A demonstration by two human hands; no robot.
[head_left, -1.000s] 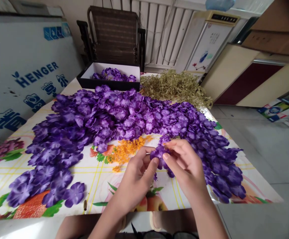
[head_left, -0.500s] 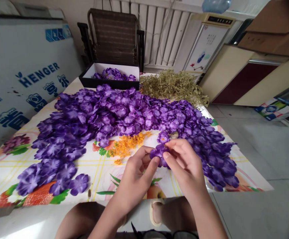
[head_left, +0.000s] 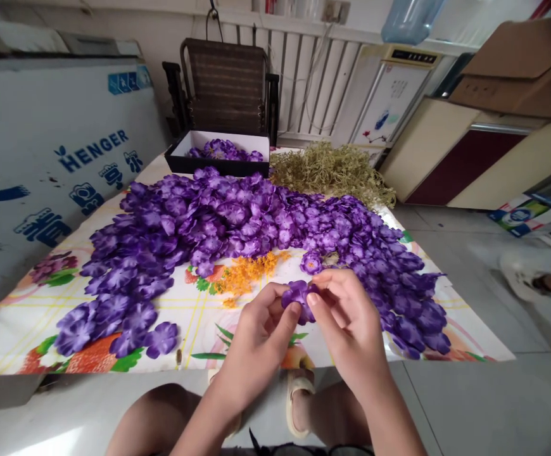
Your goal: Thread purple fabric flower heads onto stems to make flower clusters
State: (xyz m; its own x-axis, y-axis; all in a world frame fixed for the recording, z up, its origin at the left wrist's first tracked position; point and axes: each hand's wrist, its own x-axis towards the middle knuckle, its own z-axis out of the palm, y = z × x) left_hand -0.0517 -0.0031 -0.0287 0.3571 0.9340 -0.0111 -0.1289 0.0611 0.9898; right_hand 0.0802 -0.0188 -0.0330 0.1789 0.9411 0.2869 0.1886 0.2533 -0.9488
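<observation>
A purple artificial flower (head_left: 300, 294) is pinched between the thumbs and fingers of both hands, just above the near part of the table. My left hand (head_left: 263, 332) grips its left side and my right hand (head_left: 351, 316) its right side. My fingers hide the underside of the flower. Just beyond them lies a single purple flower with an orange centre (head_left: 311, 262). Small orange flower centres (head_left: 244, 275) are heaped to the left of it. A wide pile of purple petal pieces (head_left: 237, 215) curves around the far side and both flanks of my hands.
A black box with white lining (head_left: 218, 168) holds more purple flowers at the back. Dry greenish stems (head_left: 327, 168) lie to its right. Behind stand a folding chair (head_left: 225, 82) and a water dispenser (head_left: 384, 95). At right, another person's foot (head_left: 522, 275) is on the floor.
The camera view has shifted slightly. Both hands keep hold of the purple flower in nearly the same place. Another person's foot has come into view at the right.
</observation>
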